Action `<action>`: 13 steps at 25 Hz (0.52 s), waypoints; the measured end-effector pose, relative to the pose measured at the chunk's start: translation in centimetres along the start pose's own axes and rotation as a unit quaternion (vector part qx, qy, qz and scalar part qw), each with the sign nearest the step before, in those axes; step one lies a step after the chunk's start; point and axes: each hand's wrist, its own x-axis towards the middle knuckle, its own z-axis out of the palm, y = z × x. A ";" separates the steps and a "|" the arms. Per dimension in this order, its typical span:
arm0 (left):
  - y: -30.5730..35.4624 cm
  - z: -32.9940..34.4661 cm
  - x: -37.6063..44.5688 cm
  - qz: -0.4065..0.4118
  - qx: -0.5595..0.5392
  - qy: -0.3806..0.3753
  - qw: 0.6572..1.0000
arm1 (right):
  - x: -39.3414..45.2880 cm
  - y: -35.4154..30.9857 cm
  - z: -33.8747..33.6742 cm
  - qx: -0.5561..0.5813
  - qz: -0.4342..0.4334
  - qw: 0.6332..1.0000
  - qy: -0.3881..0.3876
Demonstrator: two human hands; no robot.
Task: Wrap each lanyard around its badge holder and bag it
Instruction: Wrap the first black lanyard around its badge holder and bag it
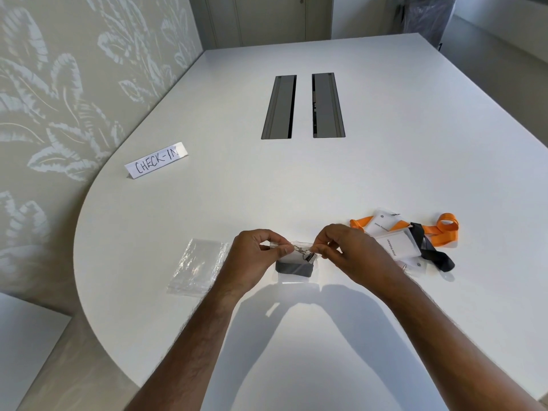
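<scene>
Where fingers (284,250) pinch, bag (299,247) mouth obscured.

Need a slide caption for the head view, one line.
Both hands, left hand and right hand, pinch a clear bag holding a wrapped badge.

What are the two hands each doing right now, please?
Left hand: pinching the clear bag that holds the wrapped badge holder.
Right hand: pinching the same bag's other top corner.
</scene>
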 end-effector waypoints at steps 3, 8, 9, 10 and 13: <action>0.0 0.0 0.1 -0.001 0.004 0.001 1.000 | 0.0 0.0 0.2 -0.010 -0.005 1.000 0.004; -0.1 -0.4 0.2 -0.007 -0.001 -0.002 1.000 | 0.1 0.8 0.0 0.110 -0.005 0.993 -0.044; -0.2 -0.5 0.2 -0.009 -0.009 -0.004 1.000 | 0.1 1.0 -0.1 0.122 -0.004 0.991 -0.049; -0.3 -0.6 0.1 -0.009 -0.016 -0.008 1.000 | 0.0 1.1 -0.1 0.125 -0.004 0.991 -0.049; -0.5 -0.8 0.1 -0.013 -0.033 -0.022 0.999 | -0.3 1.4 -0.1 0.112 -0.020 0.993 -0.037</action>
